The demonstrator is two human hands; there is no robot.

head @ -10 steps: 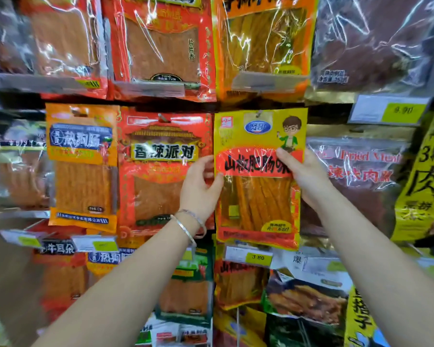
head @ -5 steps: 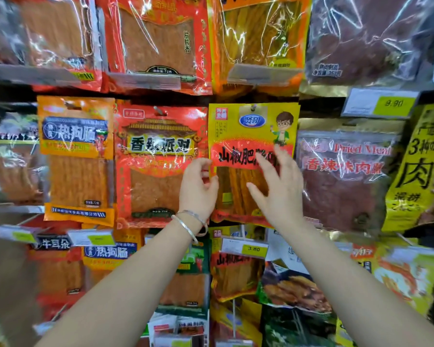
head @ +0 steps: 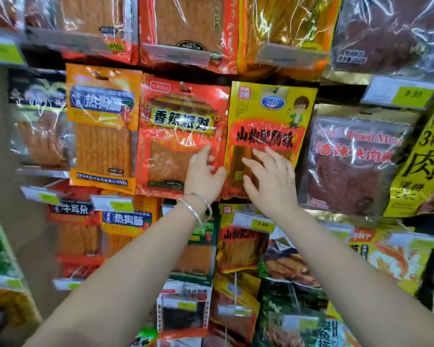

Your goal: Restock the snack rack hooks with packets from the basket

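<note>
1. Yellow packet (head: 271,113) hangs at centre, just right of the red packet (head: 181,126).
2. Right hand (head: 271,181) lies spread, flat on the yellow packet's lower half.
3. Left hand (head: 203,174) is curled at the seam between both packets; I cannot tell whether it pinches either.

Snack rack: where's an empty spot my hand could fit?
Only thin gaps: the dark strip above the orange packet, and the dark corner between the yellow packet and the 9.90 price tag. Crowded: red packet, yellow packet and dried meat packet hang edge to edge.
</note>
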